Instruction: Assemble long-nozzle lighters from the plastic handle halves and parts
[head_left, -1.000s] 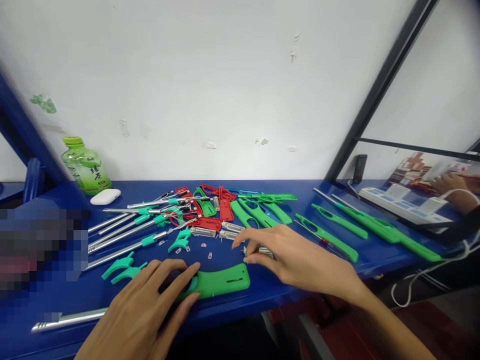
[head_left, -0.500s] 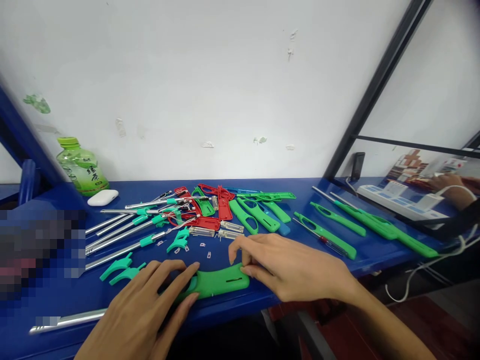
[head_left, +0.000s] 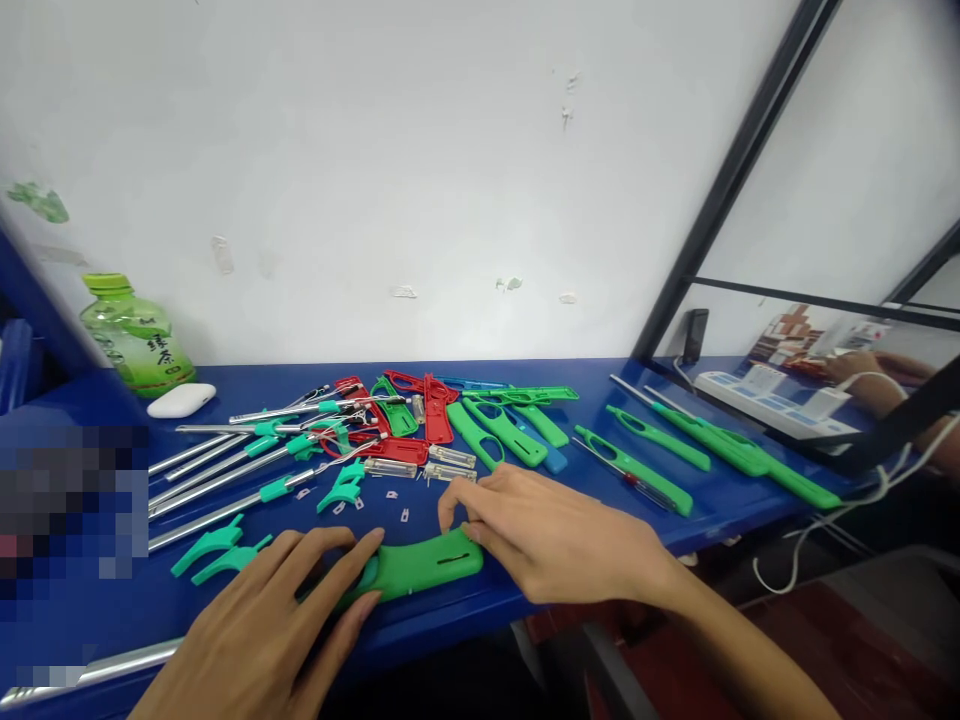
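Observation:
A green long-reach lighter [head_left: 427, 567] lies near the front edge of the blue table, its handle pointing right. My left hand [head_left: 277, 620] is closed around its trigger end, fingers on top and thumb along the front. Out past that hand to the left runs a silver metal tube [head_left: 112, 665]. My right hand [head_left: 547, 530] pinches the handle's right end beside its slot, index finger bent. Behind the lighter are teal triggers [head_left: 214, 545], small metal clips [head_left: 391, 495] and clear fuel tanks [head_left: 450, 465].
Metal tubes with wires [head_left: 217, 505] pile up at left, near a green tea bottle [head_left: 139, 345] and a white case [head_left: 182, 400]. Red casings [head_left: 439, 410] and green casings [head_left: 502, 430] fill the middle. A screwdriver [head_left: 630, 478] and a power strip [head_left: 772, 405] are at right.
The whole view has shifted, so everything appears a little farther left. Both hands keep their hold on the lighter, with hardly any movement relative to the table.

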